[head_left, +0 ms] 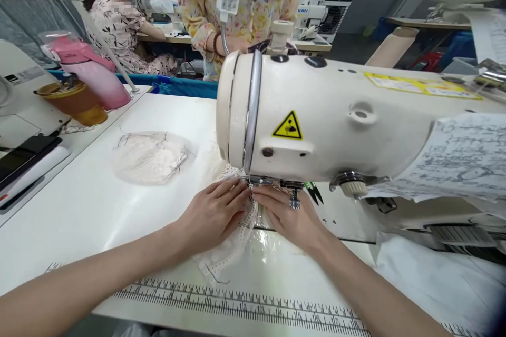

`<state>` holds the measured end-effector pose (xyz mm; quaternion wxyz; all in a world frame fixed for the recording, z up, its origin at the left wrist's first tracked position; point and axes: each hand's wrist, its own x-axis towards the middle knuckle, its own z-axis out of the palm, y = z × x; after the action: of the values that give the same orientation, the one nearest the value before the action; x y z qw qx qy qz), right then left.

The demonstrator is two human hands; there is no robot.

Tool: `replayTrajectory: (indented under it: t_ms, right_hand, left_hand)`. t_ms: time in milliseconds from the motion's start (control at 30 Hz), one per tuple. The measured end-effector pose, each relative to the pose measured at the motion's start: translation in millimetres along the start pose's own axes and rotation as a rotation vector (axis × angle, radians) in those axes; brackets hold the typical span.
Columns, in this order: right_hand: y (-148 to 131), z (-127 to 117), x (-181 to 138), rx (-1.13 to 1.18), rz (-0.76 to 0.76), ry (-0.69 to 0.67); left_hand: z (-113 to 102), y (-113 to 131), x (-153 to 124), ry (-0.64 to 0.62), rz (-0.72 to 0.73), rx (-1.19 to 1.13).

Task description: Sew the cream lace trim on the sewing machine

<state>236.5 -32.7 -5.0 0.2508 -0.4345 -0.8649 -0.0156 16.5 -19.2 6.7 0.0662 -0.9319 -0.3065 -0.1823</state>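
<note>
A strip of white lace trim [246, 224] on pale, sheer fabric runs under the head of the sewing machine [316, 116] and down toward the table's front. My left hand [213, 210] lies on this fabric with its fingers stretched out flat, the tips close to the presser foot. From the other side, my right hand [294, 216] rests with its fingers extended, their tips touching the lace's right edge. The machine head partly covers the fingertips and hides the needle. A loose thread [215, 275] hangs at the fabric's near end.
Left on the white table [134, 221] lies a sheer fabric piece [154, 158] with dark threads. Beyond it stand a pink bottle [90, 73] and a brown cup [77, 100]; a phone [29, 158] lies nearer. Dark thread snips [314, 193] sit behind my right hand. Two people are across the table.
</note>
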Motion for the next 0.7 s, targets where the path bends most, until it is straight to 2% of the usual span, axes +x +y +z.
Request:
replayTrajectory:
  t_ms: [100, 233, 700]
  right_hand:
    - [-1.9, 2.7, -3.6, 0.019, 0.096, -0.008]
    - [-5.0, 0.3, -4.2, 0.006, 0.139, -0.026]
    - [-5.1, 1.1, -4.1, -0.118, 0.002, -0.024]
  left_hand:
    - [2.8, -4.2, 1.1, 0.015, -0.007, -0.016]
    - [4.5, -7.9, 2.2, 0.025, 0.0, -0.04]
    - [3.8, -7.9, 2.2, 0.024, 0.004, -0.012]
